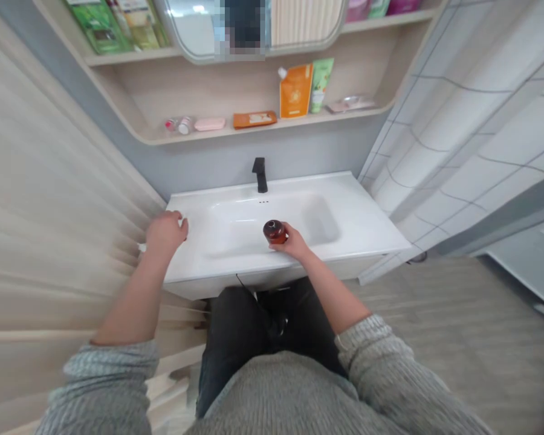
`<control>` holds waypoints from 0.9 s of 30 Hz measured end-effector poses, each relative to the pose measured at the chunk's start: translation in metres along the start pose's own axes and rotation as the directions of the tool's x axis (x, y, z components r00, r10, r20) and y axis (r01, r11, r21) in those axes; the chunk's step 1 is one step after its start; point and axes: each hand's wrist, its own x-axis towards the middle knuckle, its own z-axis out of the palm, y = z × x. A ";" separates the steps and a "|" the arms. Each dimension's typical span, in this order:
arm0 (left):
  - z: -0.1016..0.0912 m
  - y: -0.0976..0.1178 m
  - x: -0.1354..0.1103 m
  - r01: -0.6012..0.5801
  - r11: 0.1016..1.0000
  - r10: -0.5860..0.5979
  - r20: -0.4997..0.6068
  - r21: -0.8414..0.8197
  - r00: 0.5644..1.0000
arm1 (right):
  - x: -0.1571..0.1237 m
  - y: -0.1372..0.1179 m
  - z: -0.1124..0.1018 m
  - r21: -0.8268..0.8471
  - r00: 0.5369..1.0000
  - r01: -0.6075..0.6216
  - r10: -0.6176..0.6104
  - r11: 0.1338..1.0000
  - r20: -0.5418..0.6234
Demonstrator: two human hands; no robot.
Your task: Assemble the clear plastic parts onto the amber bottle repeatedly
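My right hand [295, 243] holds an amber-brown bottle [275, 232] over the right part of the white washbasin [254, 266], its fingers wrapped around the bottle's lower side. The bottle's rounded top faces up, and no label shows. My left hand [167, 233] sits at the basin's left rim, its fingers curled toward the bowl. Those fingertips are mostly hidden behind the back of the hand. A small white thing [141, 247] shows just left of that wrist.
A black faucet [260, 174] rises from the basin's back edge. Above it, a wooden shelf [236, 124] holds an orange pouch [295, 90], a green tube [320, 84], and several small items. A pale slatted panel [58, 193] runs along the left, and white tiles [462, 133] cover the right.
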 end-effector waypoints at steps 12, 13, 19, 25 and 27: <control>0.054 0.038 -0.051 0.041 0.998 -0.052 0.294 0.045 0.954 | -0.001 -0.004 -0.001 -0.043 0.999 -0.030 0.029 0.999 -0.021; 0.056 0.043 -0.057 0.042 0.999 -0.050 0.306 0.033 0.951 | -0.001 -0.004 -0.001 -0.042 0.999 -0.030 0.029 0.999 -0.021; 0.069 0.051 -0.072 0.069 0.998 -0.063 0.318 -0.005 0.946 | -0.003 -0.005 -0.004 0.043 0.994 -0.074 0.077 0.996 -0.083; 0.072 0.047 -0.068 0.047 0.999 -0.038 0.318 -0.020 0.947 | -0.010 -0.004 -0.061 -0.036 0.963 -0.146 0.134 0.989 -0.234; 0.072 0.047 -0.069 0.047 0.999 -0.037 0.306 -0.026 0.951 | -0.014 0.001 -0.093 -0.036 0.942 -0.163 0.145 0.986 -0.303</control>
